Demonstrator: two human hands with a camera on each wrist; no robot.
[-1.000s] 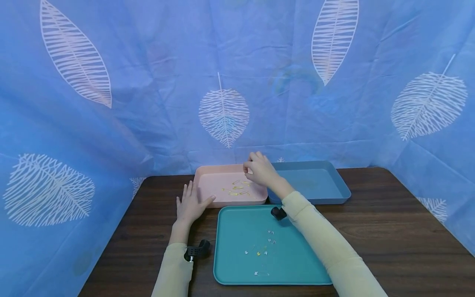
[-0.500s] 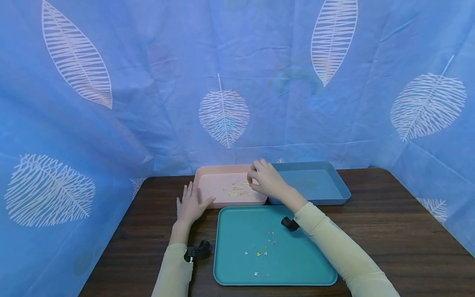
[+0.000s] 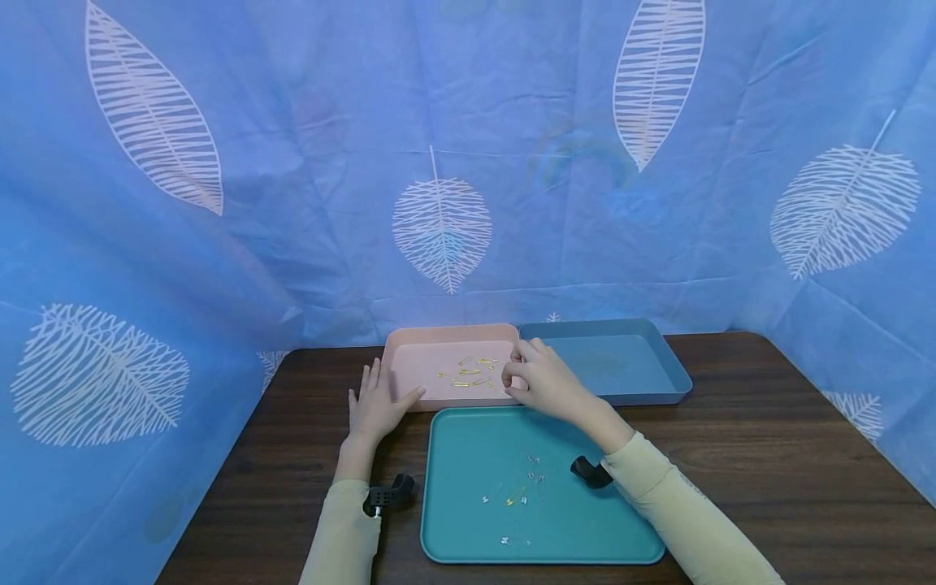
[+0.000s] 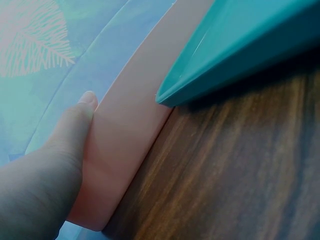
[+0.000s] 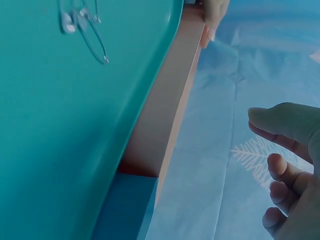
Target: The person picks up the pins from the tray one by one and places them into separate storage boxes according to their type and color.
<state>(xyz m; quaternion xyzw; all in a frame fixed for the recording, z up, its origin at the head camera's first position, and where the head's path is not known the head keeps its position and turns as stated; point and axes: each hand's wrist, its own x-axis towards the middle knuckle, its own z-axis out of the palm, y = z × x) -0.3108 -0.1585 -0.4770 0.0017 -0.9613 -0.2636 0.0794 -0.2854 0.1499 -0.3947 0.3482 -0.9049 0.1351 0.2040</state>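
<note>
Fingers loosely curled, nothing visibly held, the right hand (image 3: 547,383) is hovering beside gold pins (image 3: 470,372) in the pink tray (image 3: 449,335), a spread left hand (image 3: 374,406) touching it, as apparent sorting likely calls for returning to the teal tray's (image 3: 585,536) pins (image 3: 509,502).

L fingers (image 4: 67,135) on pink tray (image 4: 122,135) rim, teal tray (image 4: 235,67) adj., brn wood tbl (image 4: 235,160).

A creased blue cloth (image 3: 329,203) hangs behind the table (image 3: 775,455) and along both sides. White leaves (image 3: 442,231) are printed on it, some slender, some broad. The table is dark brown with streaked grain.
</note>
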